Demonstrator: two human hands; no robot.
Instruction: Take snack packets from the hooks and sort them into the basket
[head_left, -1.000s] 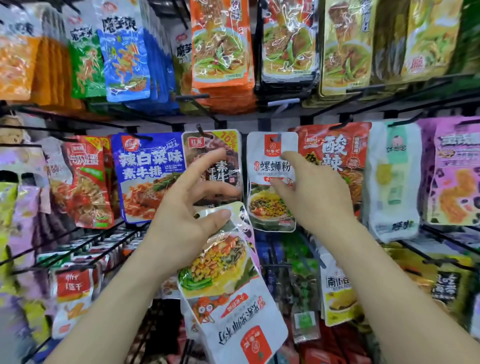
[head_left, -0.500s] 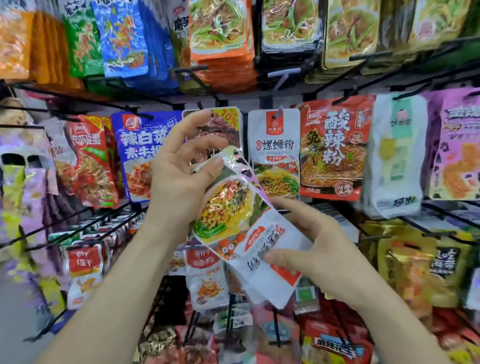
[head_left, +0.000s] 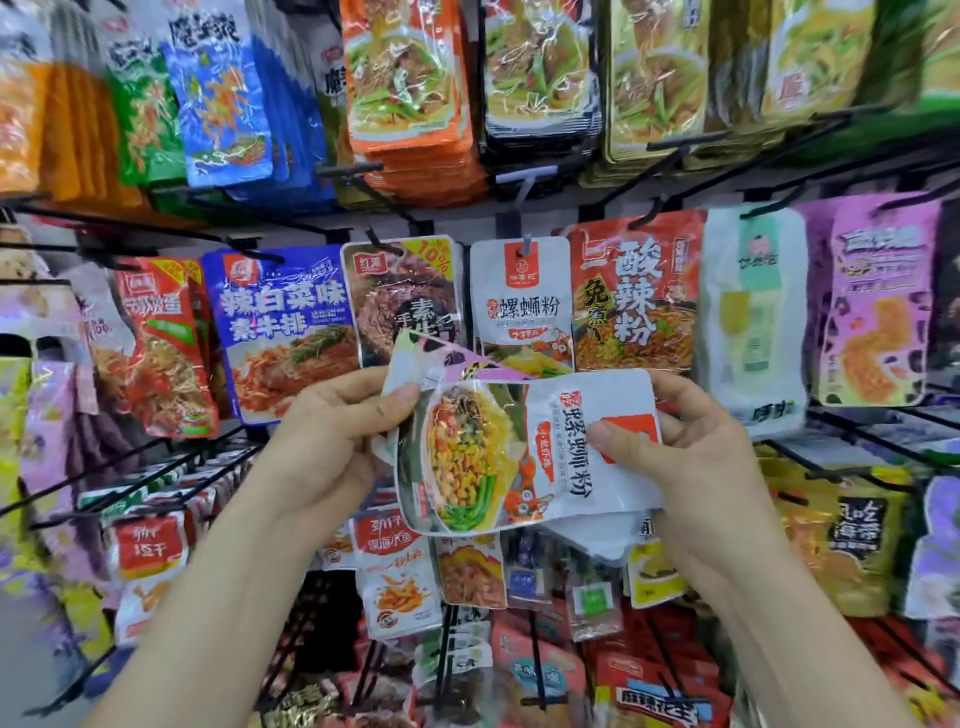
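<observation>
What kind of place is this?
Most likely a shop's snack aisle. Black wire hooks stick out from the wall in rows, each carrying stacked identical sealed packets, like the orange stack. The left hand and right hand hold a white packet in front of the display.

Behind the white packet (head_left: 545, 457), seemingly 1 pink packet (head_left: 453, 361) lies mostly hidden.

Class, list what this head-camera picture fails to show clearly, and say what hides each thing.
1. Basket: not in the head view.
2. Purple-topped packet: head view, mostly covered by the white noodle packet.
3. Left-edge packets: head view, blurred, print unreadable.
</observation>
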